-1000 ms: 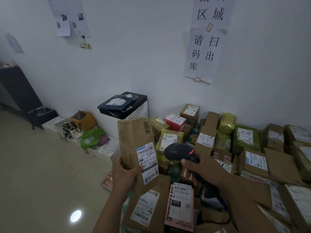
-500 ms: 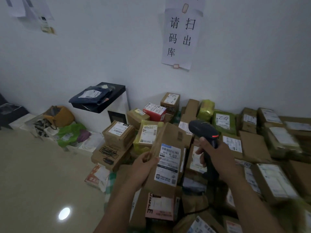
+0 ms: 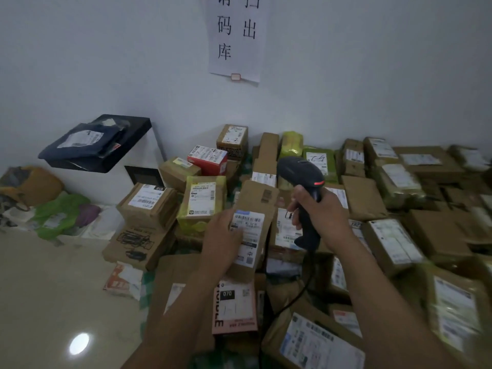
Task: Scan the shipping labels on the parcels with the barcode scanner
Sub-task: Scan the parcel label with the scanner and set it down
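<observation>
My left hand (image 3: 222,242) holds a long brown cardboard parcel (image 3: 259,198) low over the heap, its thumb lying across the white shipping label (image 3: 250,237). My right hand (image 3: 323,218) grips the handle of a black barcode scanner (image 3: 299,170) with a red stripe; its head is raised just right of the parcel's top end. The scanner's black cable (image 3: 286,304) drops between the boxes. A pink parcel marked 070 (image 3: 235,306) lies below the held one.
Labelled cardboard boxes (image 3: 394,242) and yellow-green wrapped parcels (image 3: 201,202) cover the floor against the white wall. A white cabinet (image 3: 121,182) with dark mail bags on its black top stands at the left. Tiled floor (image 3: 50,288) lies bare at lower left.
My left hand has lowered the brown parcel from upright in front of the scanner down toward the pile. The scanner has swung up and to the right, and my view has turned right.
</observation>
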The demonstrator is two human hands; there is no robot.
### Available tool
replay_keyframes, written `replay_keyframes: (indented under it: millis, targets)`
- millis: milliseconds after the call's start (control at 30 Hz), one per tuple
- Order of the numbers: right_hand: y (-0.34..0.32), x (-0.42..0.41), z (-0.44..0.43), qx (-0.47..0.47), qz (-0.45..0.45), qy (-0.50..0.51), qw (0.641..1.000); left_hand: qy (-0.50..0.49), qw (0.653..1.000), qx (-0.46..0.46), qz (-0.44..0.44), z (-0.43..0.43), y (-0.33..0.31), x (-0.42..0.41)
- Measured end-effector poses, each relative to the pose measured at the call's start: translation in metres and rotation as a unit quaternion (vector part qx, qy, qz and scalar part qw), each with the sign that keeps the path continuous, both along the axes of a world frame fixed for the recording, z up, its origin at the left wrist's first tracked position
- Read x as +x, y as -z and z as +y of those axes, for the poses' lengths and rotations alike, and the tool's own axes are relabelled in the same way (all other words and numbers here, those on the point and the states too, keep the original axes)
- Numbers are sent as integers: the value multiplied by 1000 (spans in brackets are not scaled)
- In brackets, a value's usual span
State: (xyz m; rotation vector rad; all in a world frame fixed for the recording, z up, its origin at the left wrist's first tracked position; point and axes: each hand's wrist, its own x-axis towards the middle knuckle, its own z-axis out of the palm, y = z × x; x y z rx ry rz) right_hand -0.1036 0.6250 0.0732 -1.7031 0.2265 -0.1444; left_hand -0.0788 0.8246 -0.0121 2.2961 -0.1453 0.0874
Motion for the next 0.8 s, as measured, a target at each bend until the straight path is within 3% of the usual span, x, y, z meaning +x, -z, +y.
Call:
replay_keyframes:
  millis: [200, 333, 467, 567, 800]
  targets:
    - [3, -10, 0, -6, -16, -31, 999, 169, 979, 16, -111, -15, -3, -38]
    - [4, -15, -2, -5, -31, -42, 999, 321, 923, 70, -202, -26, 10, -73]
    - [6, -19, -1, -4, -37, -47, 998, 445, 877, 179, -39, -35, 22, -100]
    - [6, -23, 1, -22, -41, -67, 997, 466, 842, 259, -81, -41, 28, -107]
    - [0, -26, 6, -81, -51, -107, 990, 416, 831, 338, -151, -42, 52, -118]
